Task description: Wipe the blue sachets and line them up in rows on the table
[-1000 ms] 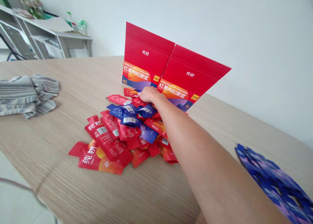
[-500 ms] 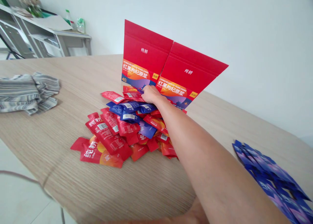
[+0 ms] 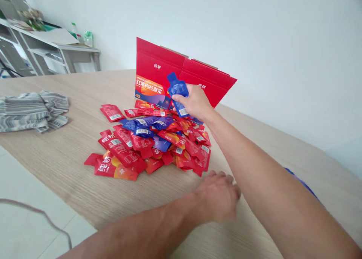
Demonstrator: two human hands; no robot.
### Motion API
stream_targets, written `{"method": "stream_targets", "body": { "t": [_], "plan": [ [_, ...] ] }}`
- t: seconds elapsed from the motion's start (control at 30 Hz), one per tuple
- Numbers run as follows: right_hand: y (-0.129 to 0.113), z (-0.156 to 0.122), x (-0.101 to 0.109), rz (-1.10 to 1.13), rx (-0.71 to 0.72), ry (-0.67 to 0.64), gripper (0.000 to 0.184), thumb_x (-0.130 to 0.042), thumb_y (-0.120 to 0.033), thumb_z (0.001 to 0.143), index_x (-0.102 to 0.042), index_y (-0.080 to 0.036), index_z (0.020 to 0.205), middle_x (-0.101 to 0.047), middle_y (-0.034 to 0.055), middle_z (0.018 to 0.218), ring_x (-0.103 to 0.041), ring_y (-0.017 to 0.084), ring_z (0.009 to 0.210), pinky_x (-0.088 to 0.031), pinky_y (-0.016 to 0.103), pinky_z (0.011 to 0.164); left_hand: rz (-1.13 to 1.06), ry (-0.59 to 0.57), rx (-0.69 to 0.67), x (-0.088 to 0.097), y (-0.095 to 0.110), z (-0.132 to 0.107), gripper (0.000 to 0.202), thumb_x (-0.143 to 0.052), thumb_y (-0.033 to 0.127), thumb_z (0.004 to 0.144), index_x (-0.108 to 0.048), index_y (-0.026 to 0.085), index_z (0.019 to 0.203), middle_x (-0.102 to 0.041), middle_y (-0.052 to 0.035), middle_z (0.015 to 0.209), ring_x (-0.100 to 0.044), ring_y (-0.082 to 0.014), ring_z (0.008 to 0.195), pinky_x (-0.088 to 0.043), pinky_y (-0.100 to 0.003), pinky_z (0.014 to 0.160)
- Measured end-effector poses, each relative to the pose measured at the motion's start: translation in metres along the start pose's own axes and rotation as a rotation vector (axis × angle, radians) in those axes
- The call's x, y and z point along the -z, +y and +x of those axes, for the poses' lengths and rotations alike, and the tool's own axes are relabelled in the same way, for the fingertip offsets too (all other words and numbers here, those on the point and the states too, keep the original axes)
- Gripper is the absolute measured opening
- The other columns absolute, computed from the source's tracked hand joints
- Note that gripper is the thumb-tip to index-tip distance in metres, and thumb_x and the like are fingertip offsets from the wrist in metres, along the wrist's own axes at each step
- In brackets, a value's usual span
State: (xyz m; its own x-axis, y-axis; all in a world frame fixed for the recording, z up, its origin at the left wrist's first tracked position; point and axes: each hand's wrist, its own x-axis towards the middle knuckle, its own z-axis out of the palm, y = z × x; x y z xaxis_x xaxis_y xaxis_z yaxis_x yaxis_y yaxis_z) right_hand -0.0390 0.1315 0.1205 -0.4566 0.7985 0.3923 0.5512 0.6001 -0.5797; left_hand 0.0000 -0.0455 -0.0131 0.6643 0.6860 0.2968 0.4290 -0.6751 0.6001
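Observation:
My right hand [image 3: 194, 102] is raised above the far side of a heap of red and blue sachets [image 3: 152, 138] and is closed on a blue sachet [image 3: 177, 93], held upright. Behind it stand two open red boxes [image 3: 158, 68] with printed fronts. My left hand [image 3: 216, 195] rests on the wooden table [image 3: 70, 168] just in front of the heap, fingers curled loosely downward, with nothing visible in it. Most sachets in the heap are red, and a few blue ones lie near its top.
A folded striped cloth [image 3: 31, 110] lies at the table's left. A sliver of blue sachets [image 3: 302, 181] shows behind my right forearm. Grey shelving and a desk [image 3: 56, 51] stand by the wall at the back left. The table edge runs close to me.
My right hand has lifted out of the heap with a blue sachet in it. My left hand has come into view and settled on the table. The camera view has shifted.

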Motion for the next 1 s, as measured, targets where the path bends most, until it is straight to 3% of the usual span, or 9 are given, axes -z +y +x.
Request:
{"method": "stream_targets", "body": {
  "t": [0.1,0.13,0.27,0.37,0.47,0.57,0.8,0.93,1.0],
  "plan": [
    [0.015,-0.037,0.029,0.136,-0.111,0.076,0.025,-0.066,-0.043,0.101,-0.072,-0.020,0.097,-0.075,0.0018,0.081,-0.075,0.022,0.074,-0.061,0.035,0.075,-0.664,0.291,0.369,0.001,-0.013,0.015,0.018,-0.058,0.009,0.083,-0.074,0.017,0.085,-0.078,-0.0156,0.091,-0.075,-0.0314,0.091,-0.060,-0.050,0.093],
    [0.021,-0.051,0.038,0.170,-0.165,0.105,0.031,-0.063,-0.048,0.103,-0.070,-0.020,0.093,-0.073,0.0016,0.078,-0.073,0.021,0.071,-0.060,0.033,0.071,-0.740,0.353,0.429,0.003,-0.016,0.020,0.023,-0.049,0.012,0.089,-0.071,0.018,0.086,-0.076,-0.0143,0.087,-0.074,-0.0286,0.084,-0.062,-0.048,0.088],
    [0.042,-0.112,0.063,0.246,-0.345,0.124,0.039,-0.058,-0.055,0.103,-0.065,-0.022,0.084,-0.067,-0.0004,0.068,-0.063,0.017,0.058,-0.052,0.028,0.057,-1.499,0.627,0.530,0.024,-0.017,0.028,0.040,-0.034,0.041,0.111,-0.064,0.016,0.100,-0.075,-0.0155,0.088,-0.076,-0.0267,0.084,-0.063,-0.049,0.092],
    [0.052,-0.154,0.067,0.185,-0.375,0.144,0.033,-0.056,-0.050,0.103,-0.062,-0.023,0.085,-0.066,-0.0010,0.068,-0.064,0.019,0.060,-0.052,0.029,0.059,-1.798,0.608,0.446,0.039,-0.006,0.026,0.055,-0.032,0.058,0.111,-0.067,0.017,0.118,-0.076,-0.0174,0.112,-0.076,-0.0319,0.100,-0.060,-0.059,0.098],
    [0.054,-0.182,0.065,0.018,-0.403,0.206,0.022,-0.055,-0.043,0.104,-0.062,-0.023,0.100,-0.070,-0.0001,0.075,-0.070,0.021,0.071,-0.054,0.030,0.068,-1.866,0.451,0.370,0.041,0.007,0.022,0.060,-0.028,0.062,0.111,-0.067,0.023,0.136,-0.071,-0.0160,0.139,-0.073,-0.0335,0.113,-0.058,-0.064,0.100],
    [0.048,-0.198,0.063,-0.181,-0.435,0.238,0.021,-0.054,-0.036,0.105,-0.063,-0.020,0.116,-0.076,0.0044,0.089,-0.074,0.023,0.085,-0.054,0.032,0.079,-1.880,0.355,0.433,0.033,0.019,0.019,0.060,-0.024,0.059,0.113,-0.065,0.025,0.141,-0.072,-0.0140,0.142,-0.072,-0.0328,0.117,-0.058,-0.062,0.099],
    [0.021,-0.231,0.056,-0.445,-0.232,0.042,0.043,-0.059,-0.035,0.106,-0.061,-0.010,0.141,-0.062,0.0227,0.150,-0.058,0.029,0.142,-0.045,0.039,0.118,-1.855,0.534,0.443,0.030,0.019,0.022,0.044,-0.035,0.040,0.115,-0.072,0.017,0.119,-0.079,-0.0105,0.115,-0.074,-0.0248,0.110,-0.061,-0.041,0.100],
    [0.011,-0.246,0.055,-0.435,-0.223,-0.036,0.033,-0.052,-0.022,0.106,-0.064,-0.015,0.136,-0.069,0.0175,0.144,-0.066,0.026,0.134,-0.049,0.036,0.112,-1.790,0.580,0.371,0.025,0.013,0.022,0.018,-0.059,0.022,0.104,-0.071,0.020,0.118,-0.078,-0.0029,0.103,-0.074,-0.0158,0.095,-0.059,-0.029,0.096],
    [0.010,-0.250,0.061,-0.460,-0.304,-0.009,0.029,-0.048,-0.019,0.107,-0.068,-0.018,0.128,-0.077,0.0149,0.127,-0.073,0.027,0.119,-0.053,0.036,0.102,-1.727,0.556,0.338,0.021,0.013,0.019,0.025,-0.069,0.015,0.096,-0.070,0.023,0.119,-0.077,0.0016,0.100,-0.073,-0.0124,0.087,-0.059,-0.028,0.093]
  ]
}}
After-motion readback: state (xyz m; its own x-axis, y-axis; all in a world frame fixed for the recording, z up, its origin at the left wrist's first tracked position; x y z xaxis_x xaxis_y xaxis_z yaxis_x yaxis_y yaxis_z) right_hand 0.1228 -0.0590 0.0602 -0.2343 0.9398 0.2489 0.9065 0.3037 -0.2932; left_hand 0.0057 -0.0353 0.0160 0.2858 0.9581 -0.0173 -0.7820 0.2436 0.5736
